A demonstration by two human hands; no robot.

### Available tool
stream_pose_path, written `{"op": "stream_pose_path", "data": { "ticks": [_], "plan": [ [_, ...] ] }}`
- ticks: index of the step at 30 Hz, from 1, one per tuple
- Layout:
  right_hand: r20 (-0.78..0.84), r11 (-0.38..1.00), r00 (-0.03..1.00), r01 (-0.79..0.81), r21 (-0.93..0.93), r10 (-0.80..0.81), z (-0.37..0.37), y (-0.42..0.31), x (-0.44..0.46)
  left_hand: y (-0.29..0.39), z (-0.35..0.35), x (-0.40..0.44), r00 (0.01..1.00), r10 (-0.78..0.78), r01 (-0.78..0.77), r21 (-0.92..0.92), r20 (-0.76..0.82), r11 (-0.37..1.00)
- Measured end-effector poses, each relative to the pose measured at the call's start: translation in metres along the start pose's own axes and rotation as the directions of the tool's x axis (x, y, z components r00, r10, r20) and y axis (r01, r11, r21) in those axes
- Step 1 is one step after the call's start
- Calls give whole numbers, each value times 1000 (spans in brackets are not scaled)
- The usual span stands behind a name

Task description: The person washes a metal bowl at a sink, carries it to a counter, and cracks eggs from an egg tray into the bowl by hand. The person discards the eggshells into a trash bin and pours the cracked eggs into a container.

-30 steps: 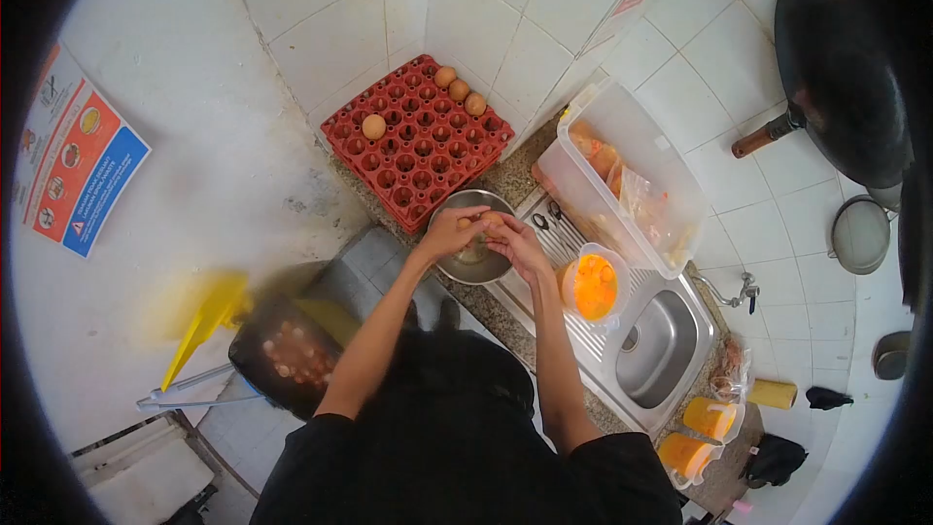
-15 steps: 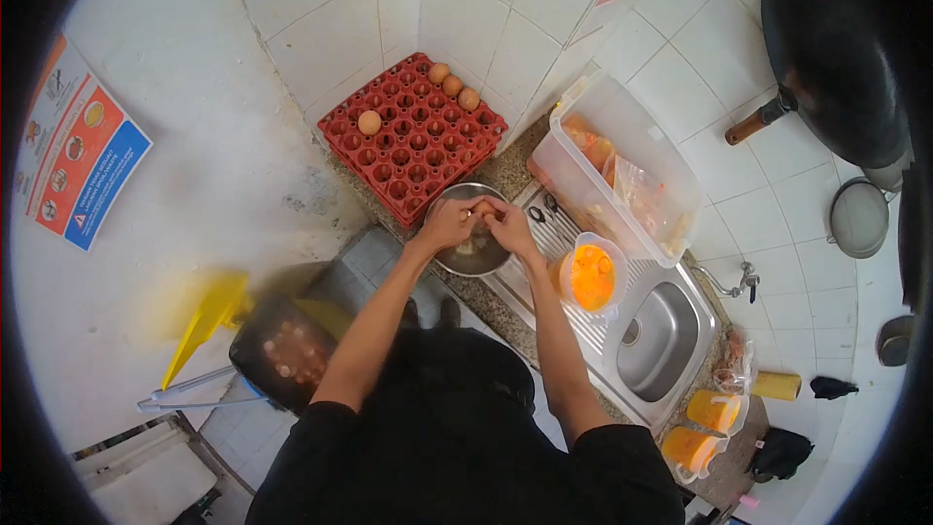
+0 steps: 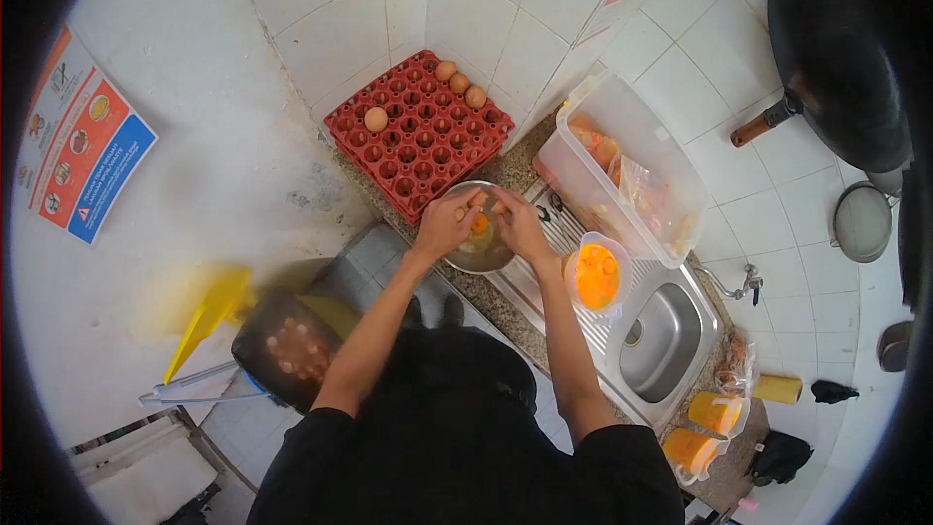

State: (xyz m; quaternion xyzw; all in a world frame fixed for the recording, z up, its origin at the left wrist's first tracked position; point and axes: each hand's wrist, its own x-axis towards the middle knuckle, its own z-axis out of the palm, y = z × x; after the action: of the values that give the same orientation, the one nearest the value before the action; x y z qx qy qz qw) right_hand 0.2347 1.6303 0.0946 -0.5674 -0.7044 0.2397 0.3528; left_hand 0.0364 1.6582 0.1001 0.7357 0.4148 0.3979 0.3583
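Over a metal bowl [image 3: 494, 262], my left hand [image 3: 445, 229] is closed on one half of a broken eggshell [image 3: 477, 199]. My right hand [image 3: 523, 230] grips the other half at its fingertips, a short gap away. An orange egg yolk [image 3: 479, 224] shows between the hands, beside the left fingers; whether it is falling or lies in the bowl I cannot tell. Clear liquid covers the bowl's bottom. Stacked red egg trays [image 3: 418, 136] stand just beyond the bowl, with a brown egg [image 3: 376, 120] and several more on top.
Right of the bowl, a plastic jug of yolks [image 3: 595, 277] stands on the ridged drainboard before the sink [image 3: 661, 340]. A clear tub [image 3: 632, 165] of bagged food is behind it. Orange-filled jugs [image 3: 714, 412] sit farther right. A bin with shells [image 3: 292, 345] stands below left.
The egg held whole between both hands has been split into two shell halves. My hands have drawn slightly apart, and a yolk now shows over the bowl.
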Motion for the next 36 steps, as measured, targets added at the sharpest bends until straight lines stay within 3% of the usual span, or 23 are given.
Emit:
{"op": "stream_pose_path", "data": {
  "ticks": [2,3,5,6,8,12,14,15,17,18,19,20,21,22,23,24,25,27,28,30,31,34,36],
  "plan": [
    [-101,1000,995,-18,-17,16,-10,-25,-3,-6,11,-4,978,-192,170,-222,-78,960],
    [-209,988,972,-78,131,104,-13,-42,-3,-7,16,-5,952,-290,242,-334,-102,911],
    [-371,894,876,-135,428,309,-9,-73,-2,23,4,-2,838,-529,493,-606,135,625],
    [-414,900,868,-83,428,276,0,-72,-1,35,0,1,755,-596,587,-688,275,427],
    [-493,906,844,21,422,210,16,-63,-2,37,2,6,762,-512,571,-785,398,239],
    [-327,986,943,-6,168,61,7,-83,-2,35,-5,15,805,-356,508,-861,475,1],
    [-319,994,947,73,82,-43,3,-89,-2,38,-22,10,765,-445,492,-869,465,-61],
    [-300,955,949,-2,297,95,4,-87,-3,43,-36,4,740,-490,480,-872,461,-95],
    [-163,731,924,-156,665,346,6,-75,-6,46,-70,-15,744,-560,373,-922,365,-106],
    [21,488,886,-276,828,464,6,-52,-8,40,-89,-29,741,-593,316,-943,316,-106],
    [-133,859,933,-245,450,336,8,-44,-8,25,-109,-49,710,-665,287,-957,233,-29],
    [-204,988,970,-147,-55,133,10,-39,-7,5,-130,-74,672,-726,263,-963,145,51],
    [-174,839,981,-21,-544,-88,14,-37,-2,-11,-149,-100,576,-816,255,-938,-47,234],
    [-232,947,973,-58,-317,-18,20,-45,12,-28,-167,-127,465,-850,274,-872,-249,405],
    [-268,993,961,-91,-68,70,29,-60,33,-50,-187,-156,293,-848,474,-703,-442,530],
    [-280,975,944,-124,184,173,37,-76,52,-83,-199,-192,210,-729,525,-554,-652,646],
    [-280,997,960,-4,71,24,43,-90,76,-112,-211,-228,145,-552,585,-379,-821,717],
    [-223,989,964,148,-11,-147,66,-107,128,-136,-230,-298,89,-574,708,-353,-814,611],
    [-182,984,969,175,21,-169,80,-111,151,-149,-238,-334,45,-578,800,-317,-815,509],
    [-147,953,949,257,-158,-280,106,-117,186,-169,-243,-393,-90,-604,925,-291,-792,244],
    [-88,936,960,234,-262,-265,118,-119,196,-183,-239,-421,-106,-556,957,-237,-824,168],
    [66,870,983,183,-457,-172,135,-116,219,-203,-208,-496,259,-471,913,55,-843,404],
    [144,880,984,156,-449,-101,139,-114,232,-213,-176,-528,258,-403,888,52,-878,456]
  ]
}}
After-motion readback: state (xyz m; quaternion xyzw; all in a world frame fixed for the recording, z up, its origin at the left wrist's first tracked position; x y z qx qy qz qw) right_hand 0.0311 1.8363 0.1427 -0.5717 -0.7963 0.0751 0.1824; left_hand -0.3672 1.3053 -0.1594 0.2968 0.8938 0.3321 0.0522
